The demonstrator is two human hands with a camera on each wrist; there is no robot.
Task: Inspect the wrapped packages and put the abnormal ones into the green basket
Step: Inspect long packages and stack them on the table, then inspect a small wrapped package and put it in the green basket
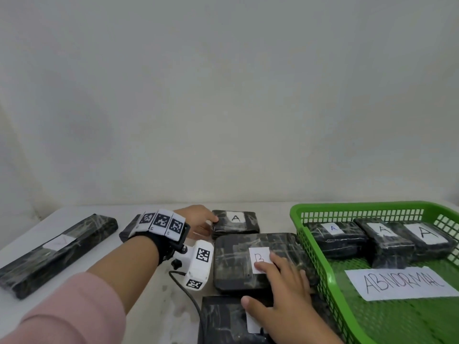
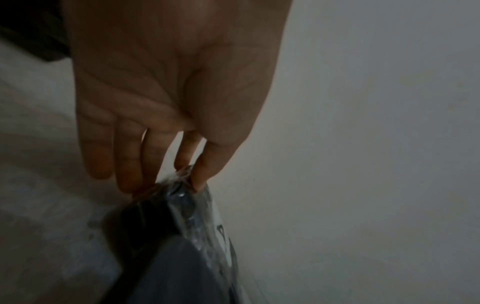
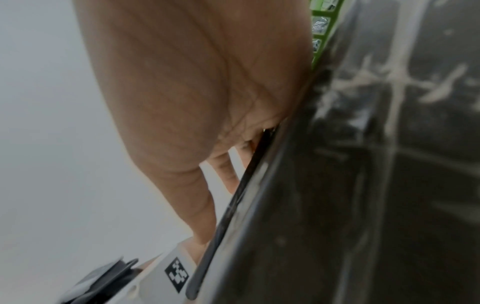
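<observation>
Head view: your left hand [image 1: 198, 220] pinches the corner of package A [image 1: 236, 223] at centre. Your right hand [image 1: 285, 284] lies flat, fingers straight, on package B [image 1: 238, 261], lower centre, beside the green basket [image 1: 372, 208] at lower right.

Left wrist view: thumb and fingers [image 2: 205, 170] pinch the wrapped corner.

Right wrist view: your palm rests on black wrap.

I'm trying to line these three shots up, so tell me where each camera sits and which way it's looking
Head: worn high, facing forward and down at the table and green basket; both forearms show.
Left wrist: looks along the left hand to the A package that its fingertips pinch.
Right wrist: looks along the right hand lying on the B package.
Shared: head also shows both packages.
</observation>
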